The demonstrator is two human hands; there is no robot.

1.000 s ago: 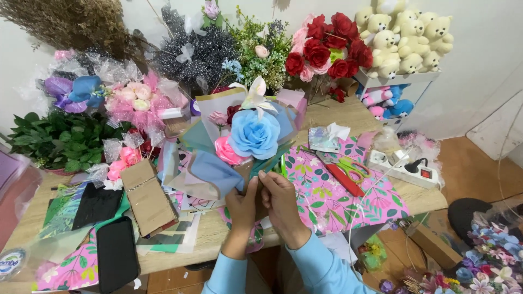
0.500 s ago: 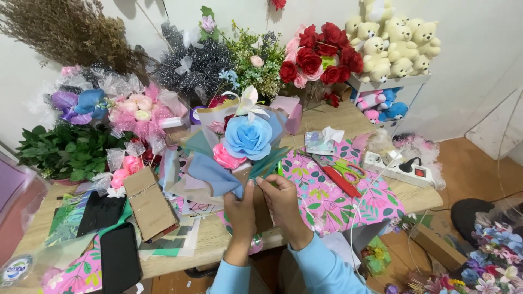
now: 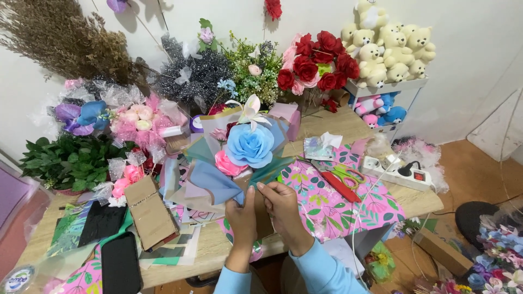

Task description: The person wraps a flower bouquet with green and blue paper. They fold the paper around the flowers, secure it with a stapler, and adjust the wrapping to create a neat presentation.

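A small bouquet with a big blue rose [image 3: 250,145] and a pink flower [image 3: 227,164], wrapped in blue and teal paper [image 3: 210,179], rests on the wooden table [image 3: 204,250]. My left hand [image 3: 242,216] grips the wrap at its narrow base. My right hand [image 3: 280,207] pinches the teal edge of the wrap just beside it. Both sleeves are light blue.
Floral pink paper [image 3: 332,204] with scissors [image 3: 340,175] and a red cutter lies right of my hands. A power strip [image 3: 397,173], cardboard piece [image 3: 148,213], black phone [image 3: 121,265], leaves [image 3: 71,162], red roses [image 3: 318,65] and plush bears [image 3: 389,49] crowd the table.
My hands have shifted slightly along the base of the wrap, and the bouquet has tilted a little toward me. The camera has moved a bit.
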